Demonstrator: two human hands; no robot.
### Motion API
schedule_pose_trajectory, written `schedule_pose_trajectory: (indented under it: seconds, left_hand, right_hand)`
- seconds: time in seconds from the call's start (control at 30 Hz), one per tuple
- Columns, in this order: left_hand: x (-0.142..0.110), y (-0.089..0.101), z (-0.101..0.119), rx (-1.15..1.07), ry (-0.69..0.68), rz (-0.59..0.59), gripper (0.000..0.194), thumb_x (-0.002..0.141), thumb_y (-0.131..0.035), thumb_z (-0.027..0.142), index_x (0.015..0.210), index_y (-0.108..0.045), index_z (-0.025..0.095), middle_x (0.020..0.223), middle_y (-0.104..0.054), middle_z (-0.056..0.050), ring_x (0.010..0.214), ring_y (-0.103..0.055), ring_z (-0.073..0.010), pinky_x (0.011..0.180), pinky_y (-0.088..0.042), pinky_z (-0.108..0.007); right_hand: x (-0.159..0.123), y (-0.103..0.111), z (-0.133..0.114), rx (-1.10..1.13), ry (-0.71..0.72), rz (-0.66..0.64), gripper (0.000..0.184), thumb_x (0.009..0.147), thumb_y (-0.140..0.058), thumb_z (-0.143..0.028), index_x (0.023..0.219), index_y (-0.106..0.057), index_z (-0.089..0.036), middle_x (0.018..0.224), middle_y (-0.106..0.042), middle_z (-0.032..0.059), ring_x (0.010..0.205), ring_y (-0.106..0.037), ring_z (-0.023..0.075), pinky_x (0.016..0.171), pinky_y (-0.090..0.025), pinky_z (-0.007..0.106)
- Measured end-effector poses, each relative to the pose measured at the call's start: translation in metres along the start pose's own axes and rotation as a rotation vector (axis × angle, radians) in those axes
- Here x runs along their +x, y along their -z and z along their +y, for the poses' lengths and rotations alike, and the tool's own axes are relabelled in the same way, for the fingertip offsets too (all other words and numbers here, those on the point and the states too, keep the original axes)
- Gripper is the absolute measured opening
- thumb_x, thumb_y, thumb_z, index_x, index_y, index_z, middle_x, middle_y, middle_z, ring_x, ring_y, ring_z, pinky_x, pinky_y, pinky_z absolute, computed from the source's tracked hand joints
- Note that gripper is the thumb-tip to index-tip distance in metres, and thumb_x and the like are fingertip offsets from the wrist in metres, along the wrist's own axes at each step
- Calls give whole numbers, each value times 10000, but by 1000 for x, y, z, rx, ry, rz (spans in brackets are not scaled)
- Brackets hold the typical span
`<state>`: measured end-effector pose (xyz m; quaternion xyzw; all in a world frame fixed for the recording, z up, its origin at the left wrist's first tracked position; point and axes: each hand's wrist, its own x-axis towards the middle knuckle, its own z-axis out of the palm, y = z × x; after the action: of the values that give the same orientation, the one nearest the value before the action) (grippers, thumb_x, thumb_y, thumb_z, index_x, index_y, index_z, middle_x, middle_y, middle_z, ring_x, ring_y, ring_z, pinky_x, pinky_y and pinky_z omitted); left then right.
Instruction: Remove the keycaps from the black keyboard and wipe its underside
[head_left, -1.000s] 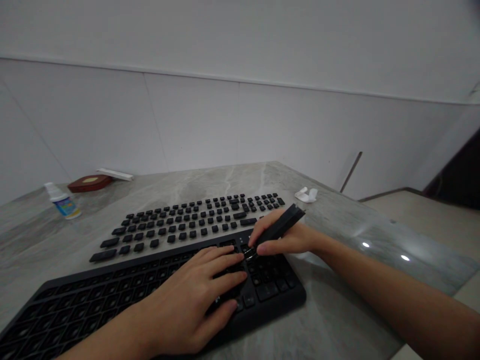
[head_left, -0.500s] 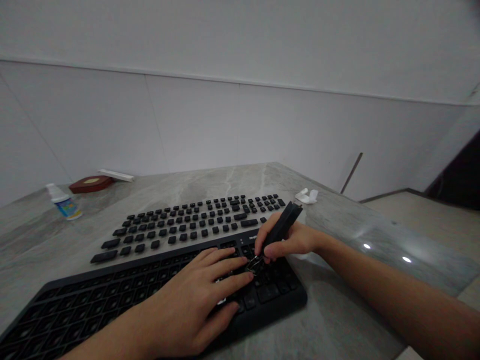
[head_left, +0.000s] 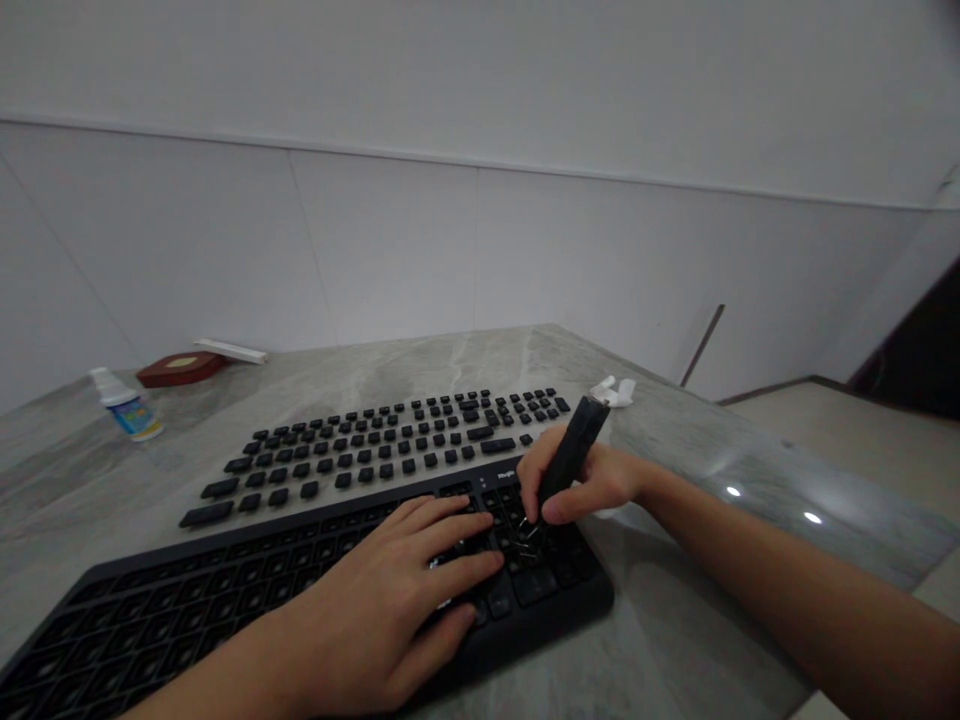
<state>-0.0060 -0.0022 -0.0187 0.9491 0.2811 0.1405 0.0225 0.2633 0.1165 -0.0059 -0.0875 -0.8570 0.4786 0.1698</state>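
In the head view you have two bare hands over one wide black plastic keyboard [head_left: 247, 575], which runs from the lower left edge of the frame to right of the lower centre. Your left hand [head_left: 416, 580] lies palm down on it at the lower centre, fingers spread. Your right hand [head_left: 600, 475], right of centre, pinches one black bar-shaped tool [head_left: 574, 450] between thumb and fingers. The tool leans, its top end toward the right, and thin shiny metal wires [head_left: 529, 540] at its lower end reach down among the sockets at the keyboard's right end; you cannot tell whether they grip a key.

The keyboard's left and middle parts show rows of open square sockets in a dark frame. A few black keys sit in place near its lower right corner, and small white lettering marks its upper right edge.

Behind it, across the middle of the frame, loose black keycaps [head_left: 386, 469] lie in rows on the grey marbled surface [head_left: 420, 362], too many and too small to count surely. At the left you have one white spray bottle with a blue label [head_left: 129, 408], one reddish-brown box [head_left: 180, 370] and one slim white bar [head_left: 231, 350]; right of centre, one crumpled white piece [head_left: 619, 391].
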Motion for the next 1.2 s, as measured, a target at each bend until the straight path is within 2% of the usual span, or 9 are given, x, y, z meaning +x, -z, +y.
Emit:
schedule_pose_trajectory:
  seconds: [0.17,0.5,0.73,0.97,1.07,1.2]
  left_hand:
    - [2,1,0,-8,-5,0,436,943,-505,172,1373,-558,216,1454,-535,-114,1385,-441,-339,1083,-463,-592]
    - [3,4,-1,0,3,-44,425,963,-500,208,1385,-552,221,1470,-519,-110,1394,-422,-351,1089,-451,-596]
    - [5,6,-1,6,11,-81,423,974,-490,225,1392,-546,231,1484,-505,-105,1399,-417,-348,1104,-438,-583]
    - [3,5,-1,1,17,-88,437,973,-489,227,1408,-531,237,1502,-484,-103,1410,-399,-349,1116,-421,-588]
    - [3,5,-1,3,20,-92,439,975,-489,230,1412,-528,237,1506,-480,-103,1414,-393,-349,1121,-415,-588]
    - [4,3,-2,10,22,-90,438,974,-491,230,1410,-532,236,1510,-478,-99,1416,-390,-345,1123,-414,-585]
  right_hand:
    - [2,1,-2,28,37,-55,218,841,-723,-338,903,-759,-132,817,-702,66,742,-644,165,692,-513,278]
    - [1,1,-2,38,57,-100,231,827,-740,-333,911,-770,-119,808,-719,77,710,-647,154,653,-505,257]
    - [4,0,-4,65,71,-132,216,800,-764,-285,900,-782,-95,821,-731,106,741,-669,180,703,-522,294]
    - [-3,0,-3,159,-78,-128,243,807,-761,-269,969,-769,-89,759,-751,94,636,-679,152,586,-548,228]
    - [-5,1,-3,221,-92,-131,235,809,-757,-268,962,-761,-89,727,-752,88,558,-661,134,513,-535,200]
    - [-5,3,-2,174,-76,-139,219,803,-758,-271,931,-761,-93,702,-743,76,558,-661,135,527,-541,206]
